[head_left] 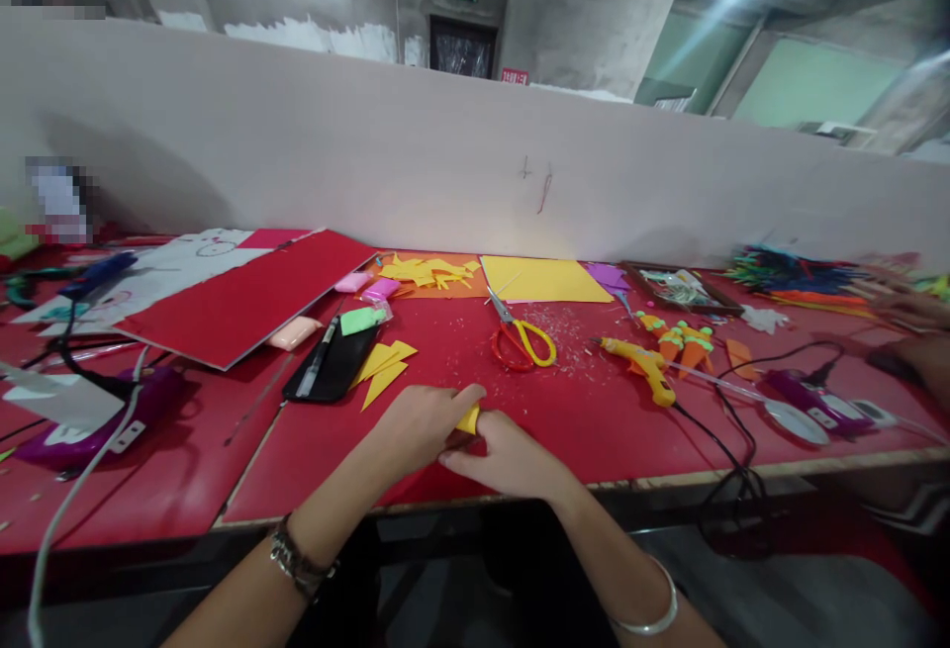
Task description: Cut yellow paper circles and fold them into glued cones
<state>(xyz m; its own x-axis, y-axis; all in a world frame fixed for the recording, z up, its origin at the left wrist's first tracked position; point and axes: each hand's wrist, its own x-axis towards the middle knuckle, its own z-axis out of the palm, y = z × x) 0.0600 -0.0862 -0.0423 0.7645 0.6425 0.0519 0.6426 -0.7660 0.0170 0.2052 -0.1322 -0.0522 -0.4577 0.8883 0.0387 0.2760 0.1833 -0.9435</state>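
Observation:
Close to the table's front edge, my left hand [423,425] and my right hand [512,455] meet, both closed around a small yellow piece [469,420], which looks like foam or paper. Most of it is hidden by my fingers. Beyond my hands lie scissors [523,336] with one red and one yellow handle loop. Yellow cut triangles [384,376] rest left of my left hand, beside a black phone [333,361] with a pen [319,356] on it. A yellow glue gun [642,366] lies to the right, near orange and green craft pieces [679,339].
A yellow sheet [545,279] and yellow scraps [430,272] lie along the partition. A red board [252,297] is at left. Purple power strips [816,401] with cables stand at both sides. At far right, another person's hand [905,297] is near colourful pipe cleaners [791,272].

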